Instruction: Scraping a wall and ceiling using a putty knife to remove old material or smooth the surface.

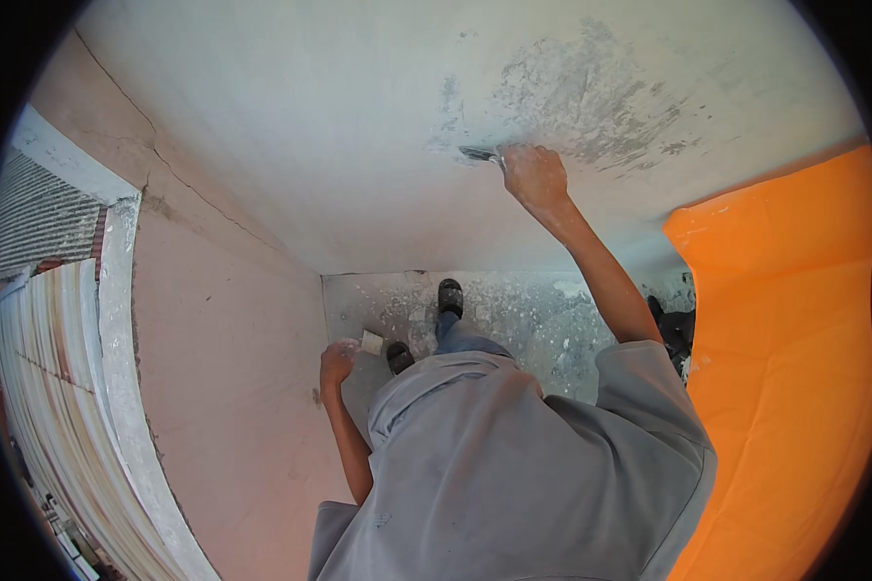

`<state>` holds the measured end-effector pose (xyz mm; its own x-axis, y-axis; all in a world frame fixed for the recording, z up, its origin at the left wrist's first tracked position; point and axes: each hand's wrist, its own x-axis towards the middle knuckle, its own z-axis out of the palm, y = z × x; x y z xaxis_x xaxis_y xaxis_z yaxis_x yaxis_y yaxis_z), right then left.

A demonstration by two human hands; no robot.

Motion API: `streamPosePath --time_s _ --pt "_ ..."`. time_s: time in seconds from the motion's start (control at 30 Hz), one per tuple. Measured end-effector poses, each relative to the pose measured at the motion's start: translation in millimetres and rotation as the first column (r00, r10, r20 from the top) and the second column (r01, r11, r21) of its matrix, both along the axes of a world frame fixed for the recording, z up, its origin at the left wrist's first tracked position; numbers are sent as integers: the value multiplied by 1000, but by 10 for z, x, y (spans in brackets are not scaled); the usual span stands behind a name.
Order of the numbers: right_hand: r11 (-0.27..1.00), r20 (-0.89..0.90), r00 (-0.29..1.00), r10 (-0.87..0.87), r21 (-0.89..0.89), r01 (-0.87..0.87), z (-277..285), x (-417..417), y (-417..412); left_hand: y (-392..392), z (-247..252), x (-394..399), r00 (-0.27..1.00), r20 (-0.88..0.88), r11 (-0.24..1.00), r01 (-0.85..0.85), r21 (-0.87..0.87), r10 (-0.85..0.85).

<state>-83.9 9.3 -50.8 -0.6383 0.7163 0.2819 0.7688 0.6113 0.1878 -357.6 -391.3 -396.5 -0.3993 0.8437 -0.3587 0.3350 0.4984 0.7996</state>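
Observation:
My right hand (536, 174) grips a putty knife (479, 153), its dark blade against or very close to the pale wall (320, 145) in front of me. Just above and to the right of that hand, a rough grey patch (588, 94) shows through the wall's light coating. A smaller grey streaked patch (448, 109) lies above the blade. Low on my left, my left hand (338, 361) is closed around a small tool with a pale, flat, squarish end (372, 342), perhaps a second scraper. Its handle is hidden in my fingers.
An orange sheet (785, 348) hangs along my right side. The pinkish left wall (225, 348) has a long crack (178, 171) and a window opening edged by a white frame (120, 290). White spatter covers the grey floor (538, 327). Dark items (677, 330) lie beside the sheet.

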Motion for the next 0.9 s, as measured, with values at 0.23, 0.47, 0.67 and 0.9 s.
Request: streamPosePath --time_s 0.23,0.47,0.67,0.9 --pt "936 -79 987 141 -315 -159 -450 -92 -396 -137 104 -157 991 97 995 -87 -41 90" --pt "854 -165 981 97 -493 -167 -572 305 -303 -35 338 -62 932 297 975 -173 -141 208" --pt "764 -510 768 -387 -644 -43 -915 46 -847 628 949 355 836 247 700 -546 461 489" --pt "673 -416 874 -251 -724 -152 -1839 -134 -1669 801 1063 320 854 392 632 -518 576 343"
